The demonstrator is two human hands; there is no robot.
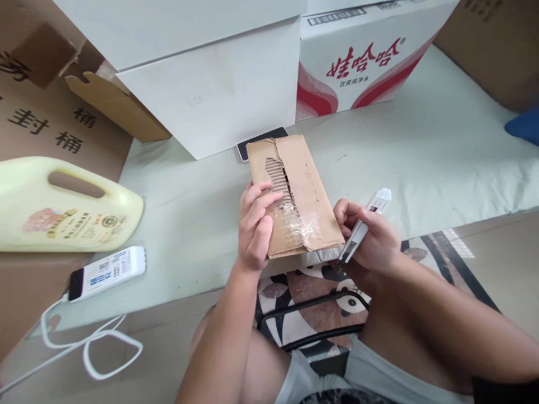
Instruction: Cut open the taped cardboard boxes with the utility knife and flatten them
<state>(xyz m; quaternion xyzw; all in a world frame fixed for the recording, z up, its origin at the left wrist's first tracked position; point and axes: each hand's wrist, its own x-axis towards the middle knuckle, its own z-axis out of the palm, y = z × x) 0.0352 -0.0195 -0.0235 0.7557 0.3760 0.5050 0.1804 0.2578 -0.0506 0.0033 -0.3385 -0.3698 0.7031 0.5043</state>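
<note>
A small brown cardboard box [309,185] is tilted up at the near edge of the covered surface. Its top face is torn along the seam, baring corrugated ridges, and clear tape sticks to its near end. My left hand [256,224] grips the box's left side, fingers over the torn strip. In my right hand [373,235] is a white utility knife [361,233], its dark tip pointing down beside the box's near right corner. The right fingers are curled round the knife, close to the box's right edge.
A phone [263,143] lies behind the box, before stacked white cartons [236,84] and a red-and-white water carton [357,67]. On the left are a pale yellow jug [96,224], a white device [109,272] and its cable [90,339]. Brown cartons [492,50] flank both sides.
</note>
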